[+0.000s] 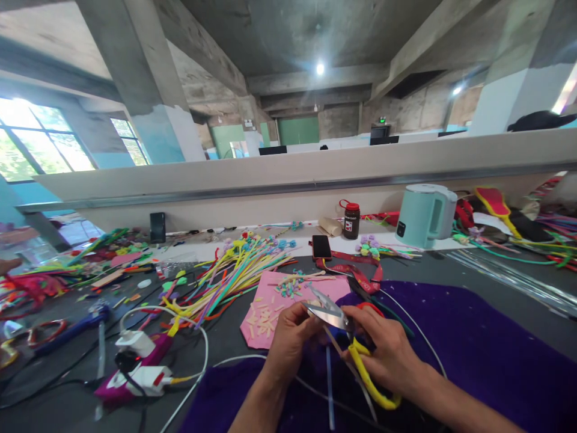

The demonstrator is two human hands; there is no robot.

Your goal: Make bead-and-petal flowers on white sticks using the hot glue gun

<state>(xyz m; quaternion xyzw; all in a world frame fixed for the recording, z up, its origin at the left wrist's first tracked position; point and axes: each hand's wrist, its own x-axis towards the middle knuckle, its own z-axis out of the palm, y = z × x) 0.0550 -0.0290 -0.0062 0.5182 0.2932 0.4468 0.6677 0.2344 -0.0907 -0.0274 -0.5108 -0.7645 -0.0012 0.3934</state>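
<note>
Pinched nearly closed, the left hand grips a pale strip, whose upper end disappears among fingertips and blades. At its three o'clock, the right hand curls around the yellow-handled scissors, hiding part of the grips; the blades stand parted, aimed toward ten o'clock. Whether they touch the strip is impossible to tell. Toward eleven o'clock from the scissors lies a pink sheet, its near edge covered by the left hand, bearing pale snippets. Toward six o'clock, a translucent stick has its top obscured. Both forearms are cut off below.
</note>
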